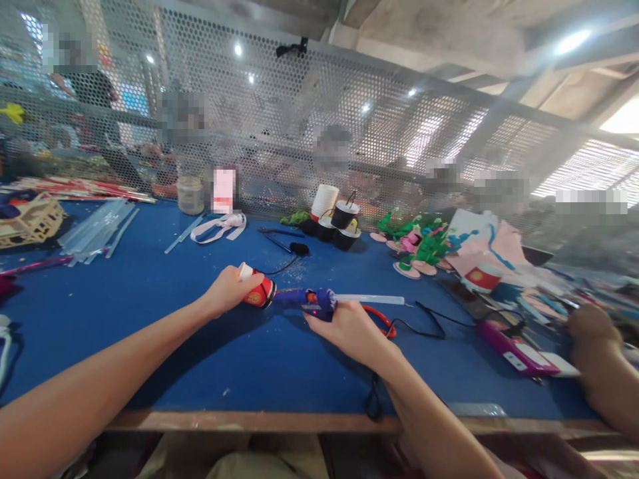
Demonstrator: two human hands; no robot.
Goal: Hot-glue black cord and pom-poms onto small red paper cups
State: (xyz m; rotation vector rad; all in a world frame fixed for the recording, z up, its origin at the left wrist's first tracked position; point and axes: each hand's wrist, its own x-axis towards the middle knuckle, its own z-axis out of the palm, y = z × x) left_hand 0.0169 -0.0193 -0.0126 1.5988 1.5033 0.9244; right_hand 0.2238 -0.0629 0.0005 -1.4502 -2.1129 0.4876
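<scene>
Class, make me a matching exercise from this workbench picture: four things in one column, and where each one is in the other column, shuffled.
1. red cup
2. glue gun
3. black cups
4. clear glue sticks

a. far left on the blue table
b. in the left hand
c. at the back by the mesh
d. in the right hand

Pairs: 1-b, 2-d, 3-c, 4-a

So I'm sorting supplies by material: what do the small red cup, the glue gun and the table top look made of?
The small red cup, held in the left hand, looks like printed paper: matte red wall, white rim. The glue gun, in the right hand, seems to be blue moulded plastic, with a translucent, waxy-looking glue stick in its back. The table top looks like blue felt or matte sheet over a wooden edge; hard to tell which.
</scene>
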